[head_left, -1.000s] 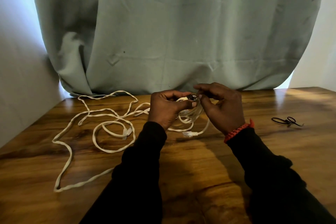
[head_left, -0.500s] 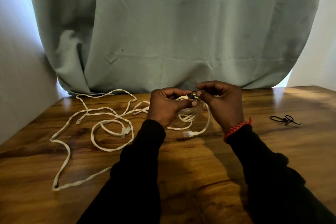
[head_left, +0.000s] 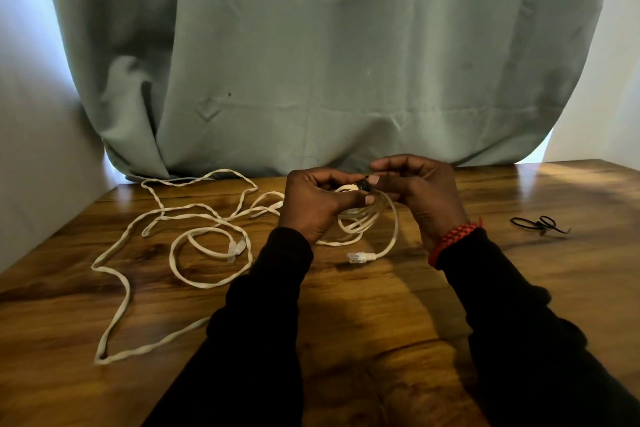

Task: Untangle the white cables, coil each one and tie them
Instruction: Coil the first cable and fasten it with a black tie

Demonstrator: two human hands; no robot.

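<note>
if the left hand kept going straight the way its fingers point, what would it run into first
Most likely the right hand: the left hand points rightward across the small white coiled cable both hands hold, fingertips nearly meeting at a small dark tie. Depth is unclear.

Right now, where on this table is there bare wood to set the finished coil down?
Bare wood lies on the table between the two black sleeves, and on the right between the red bracelet and the black ties. The left side is crowded with loose white cable.
</note>
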